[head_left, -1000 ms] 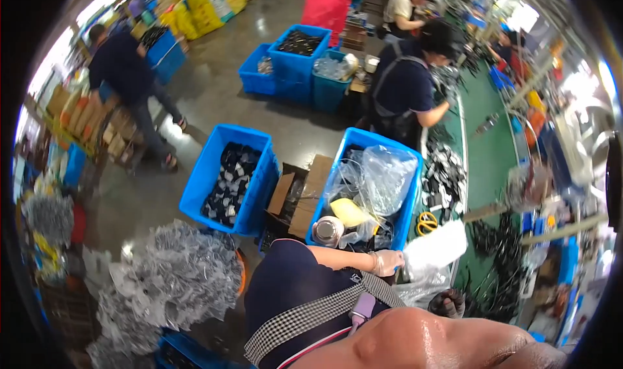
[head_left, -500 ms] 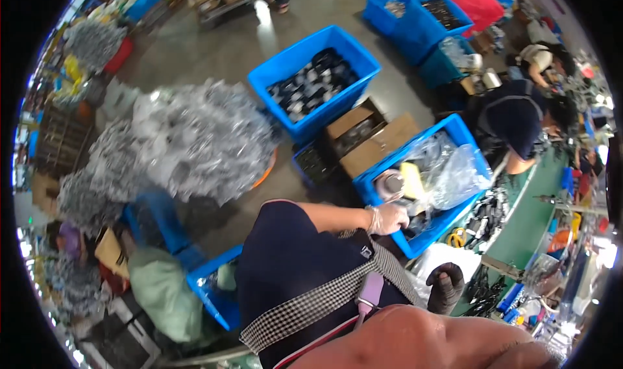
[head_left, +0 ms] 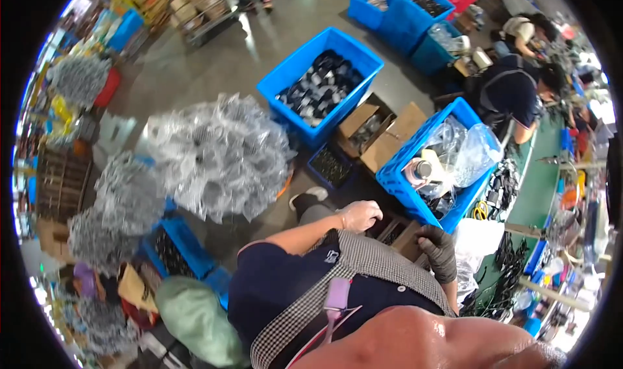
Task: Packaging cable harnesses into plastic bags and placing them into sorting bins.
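View from above of a person standing among blue crates on a workshop floor. The left hand (head_left: 361, 214) is bare, held in front of the body with the fingers curled loosely inward; nothing can be seen in its grasp. The right hand (head_left: 439, 251) wears a dark glove and hangs low beside a small cardboard box (head_left: 407, 238); whether its fingers grip anything cannot be told. Just beyond both hands stands the nearest blue crate (head_left: 407, 150), which holds clear plastic bags (head_left: 468, 150), a roll of tape (head_left: 418, 172) and a yellow piece. Against its left side lie two open cardboard cartons (head_left: 384, 134). Further out is a second blue crate (head_left: 300, 63) filled with dark parts, and to the left a large heap of parts in clear bags (head_left: 217, 156). A seated worker (head_left: 513, 96) in dark clothing bends over the green bench (head_left: 538, 190) at right.

Compared with half a second ago, the left hand has drawn back from the rim of the nearest crate toward the body, and the gloved right hand has moved up beside the small box. The view has swung, so the crates now sit higher and further right.
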Motion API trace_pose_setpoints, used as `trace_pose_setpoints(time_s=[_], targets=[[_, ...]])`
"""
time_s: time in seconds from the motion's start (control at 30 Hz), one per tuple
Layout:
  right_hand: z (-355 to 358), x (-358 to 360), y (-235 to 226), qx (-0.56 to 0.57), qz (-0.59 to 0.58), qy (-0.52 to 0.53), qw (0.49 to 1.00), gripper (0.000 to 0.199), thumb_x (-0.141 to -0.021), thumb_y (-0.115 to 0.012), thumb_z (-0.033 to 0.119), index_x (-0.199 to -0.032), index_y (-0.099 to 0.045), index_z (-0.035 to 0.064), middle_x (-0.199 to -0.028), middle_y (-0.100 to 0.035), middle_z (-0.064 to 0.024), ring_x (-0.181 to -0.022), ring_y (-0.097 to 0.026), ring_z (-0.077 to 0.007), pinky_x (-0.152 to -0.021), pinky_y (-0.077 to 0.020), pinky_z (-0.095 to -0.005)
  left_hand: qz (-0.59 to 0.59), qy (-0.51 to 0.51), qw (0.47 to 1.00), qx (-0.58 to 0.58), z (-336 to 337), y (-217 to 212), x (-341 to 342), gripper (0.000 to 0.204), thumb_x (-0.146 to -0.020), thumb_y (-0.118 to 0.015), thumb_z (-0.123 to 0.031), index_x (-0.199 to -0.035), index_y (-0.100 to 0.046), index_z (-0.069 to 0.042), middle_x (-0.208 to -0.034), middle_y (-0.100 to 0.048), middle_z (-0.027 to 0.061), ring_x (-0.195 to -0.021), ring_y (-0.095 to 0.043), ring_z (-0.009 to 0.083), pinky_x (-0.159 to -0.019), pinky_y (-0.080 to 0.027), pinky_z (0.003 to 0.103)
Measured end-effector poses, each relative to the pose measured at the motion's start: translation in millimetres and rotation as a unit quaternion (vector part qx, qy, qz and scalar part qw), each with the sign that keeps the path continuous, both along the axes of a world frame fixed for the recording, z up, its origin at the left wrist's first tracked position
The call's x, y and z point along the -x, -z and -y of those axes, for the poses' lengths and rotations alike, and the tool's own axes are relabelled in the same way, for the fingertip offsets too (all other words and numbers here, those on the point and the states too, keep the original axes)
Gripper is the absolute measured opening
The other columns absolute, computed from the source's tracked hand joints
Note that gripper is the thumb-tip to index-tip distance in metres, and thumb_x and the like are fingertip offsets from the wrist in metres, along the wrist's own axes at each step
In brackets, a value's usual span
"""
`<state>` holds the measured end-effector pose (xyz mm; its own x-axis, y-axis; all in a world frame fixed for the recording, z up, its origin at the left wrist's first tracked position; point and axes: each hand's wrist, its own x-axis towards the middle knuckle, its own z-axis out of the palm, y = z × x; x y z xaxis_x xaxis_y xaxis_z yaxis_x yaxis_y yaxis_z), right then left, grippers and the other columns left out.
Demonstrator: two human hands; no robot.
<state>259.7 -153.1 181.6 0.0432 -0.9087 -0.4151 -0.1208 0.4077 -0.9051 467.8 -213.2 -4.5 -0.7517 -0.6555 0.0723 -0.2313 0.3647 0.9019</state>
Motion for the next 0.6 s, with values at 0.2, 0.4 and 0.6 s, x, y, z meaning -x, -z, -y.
trace_pose_setpoints(time_s=[0.2,0.4,0.6], targets=[[44.2,-75.8,0.1,-0.006,-0.006,-0.018,1.0,0.022,-0.078,-0.063,0.015,-0.093,-0.06,-0.0011,-0.077,-0.059,-0.0046,-0.069,-0.054,-0.0105,-0.064,-0.0438,-0.0234,-0.022,-0.006,1.0,0.015,55.5,-8.3,-70.9,0.016,-0.075,-0.052,-0.009,-0.087,-0.061,-0.003,-0.091,-0.057,0.013,-0.086,-0.055,0.0304,-0.076,-0.045,0.037],[109.0,-158.8,-12.0,-0.008,-0.063,-0.133,0.989,0.02,-0.081,-0.058,0.008,-0.098,-0.058,-0.0021,-0.08,-0.059,-0.0034,-0.071,-0.055,-0.0086,-0.063,-0.0457,-0.0232,-0.057,-0.089,0.994,0.017,109.2,-20.0,-139.9,0.015,-0.075,-0.052,-0.007,-0.086,-0.061,-0.002,-0.089,-0.058,0.0127,-0.082,-0.057,0.0297,-0.072,-0.046,0.035],[151.3,-206.4,-16.3,-0.044,-0.095,-0.184,0.977,0.021,-0.082,-0.06,0.012,-0.099,-0.06,-0.0009,-0.086,-0.061,-0.0041,-0.078,-0.055,-0.0107,-0.071,-0.0444,-0.0249,-0.094,-0.16,0.983,0.014,131.9,-6.7,-172.9,0.015,-0.072,-0.051,-0.008,-0.083,-0.062,-0.005,-0.085,-0.059,0.0113,-0.08,-0.057,0.0293,-0.069,-0.046,0.036]])
